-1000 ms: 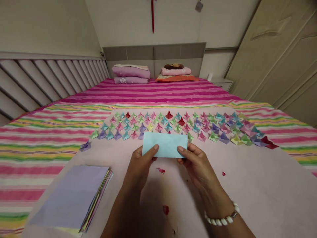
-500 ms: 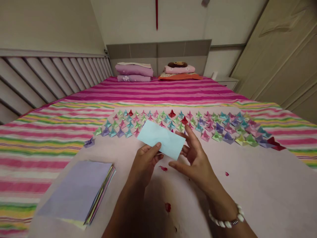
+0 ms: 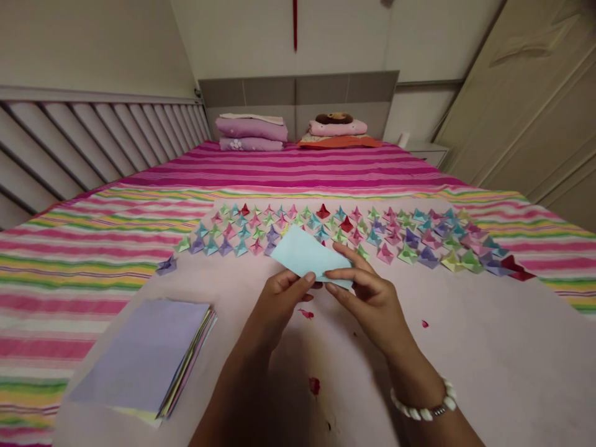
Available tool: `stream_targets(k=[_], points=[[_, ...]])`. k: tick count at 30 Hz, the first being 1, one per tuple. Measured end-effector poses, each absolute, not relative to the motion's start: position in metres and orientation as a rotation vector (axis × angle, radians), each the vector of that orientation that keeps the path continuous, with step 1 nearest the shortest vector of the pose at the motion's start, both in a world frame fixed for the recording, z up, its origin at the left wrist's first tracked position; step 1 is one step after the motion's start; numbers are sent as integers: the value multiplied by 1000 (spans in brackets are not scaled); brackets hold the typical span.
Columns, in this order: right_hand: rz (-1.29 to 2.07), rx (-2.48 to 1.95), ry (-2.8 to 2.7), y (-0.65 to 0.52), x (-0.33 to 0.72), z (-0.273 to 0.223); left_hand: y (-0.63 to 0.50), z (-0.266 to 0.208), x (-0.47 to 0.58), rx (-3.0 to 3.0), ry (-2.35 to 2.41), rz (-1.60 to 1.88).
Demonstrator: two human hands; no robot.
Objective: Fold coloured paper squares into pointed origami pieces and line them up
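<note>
A light blue sheet of folding paper (image 3: 305,253), folded to an oblong, is held up over the pale board. My left hand (image 3: 286,301) pinches its lower edge, thumb on top and fingers underneath. At the paper's right end, my right hand (image 3: 367,288) grips with the thumb below and the fingers over the corner, which partly hides that end. Beyond the paper stand rows of small folded paper boats (image 3: 412,239) in many colours. Left of my left hand lies a stack of coloured paper (image 3: 144,354), a lilac sheet uppermost.
The pale board (image 3: 465,360) rests on a striped bed cover (image 3: 60,292). Red scraps (image 3: 315,386) lie on the board below my hands. Folded bedding (image 3: 251,129) is piled by the headboard (image 3: 344,93). A slatted rail (image 3: 93,143) runs along the left.
My right hand has moved from open beside the paper to gripping its right end. The paper has shifted slightly right, and its right end now bends under my fingers.
</note>
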State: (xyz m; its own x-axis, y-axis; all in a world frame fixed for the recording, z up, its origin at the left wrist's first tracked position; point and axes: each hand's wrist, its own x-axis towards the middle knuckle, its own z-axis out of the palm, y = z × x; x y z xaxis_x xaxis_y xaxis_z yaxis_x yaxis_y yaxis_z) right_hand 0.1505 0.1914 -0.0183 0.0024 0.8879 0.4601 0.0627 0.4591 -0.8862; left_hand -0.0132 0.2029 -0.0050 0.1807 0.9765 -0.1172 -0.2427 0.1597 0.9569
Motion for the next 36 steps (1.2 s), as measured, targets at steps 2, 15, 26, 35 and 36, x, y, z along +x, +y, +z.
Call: stream_targets(k=[2,15,26,35,36], points=[[784,-891,-1462,190,149,-18,204,-6,-12,945,952,1136],[512,-948,-1552,193,152,-21,208,-5,-17,644,919,1230],[887,-961,-1321,194,148,-19,205,-7,-15,872,795,1103],[1234,-911,-994,195,147,-17,205,-12,-16,1104,924,1117],[1275,-897,-958,195,147,-16,205,-12,-17,1130,948,1106]])
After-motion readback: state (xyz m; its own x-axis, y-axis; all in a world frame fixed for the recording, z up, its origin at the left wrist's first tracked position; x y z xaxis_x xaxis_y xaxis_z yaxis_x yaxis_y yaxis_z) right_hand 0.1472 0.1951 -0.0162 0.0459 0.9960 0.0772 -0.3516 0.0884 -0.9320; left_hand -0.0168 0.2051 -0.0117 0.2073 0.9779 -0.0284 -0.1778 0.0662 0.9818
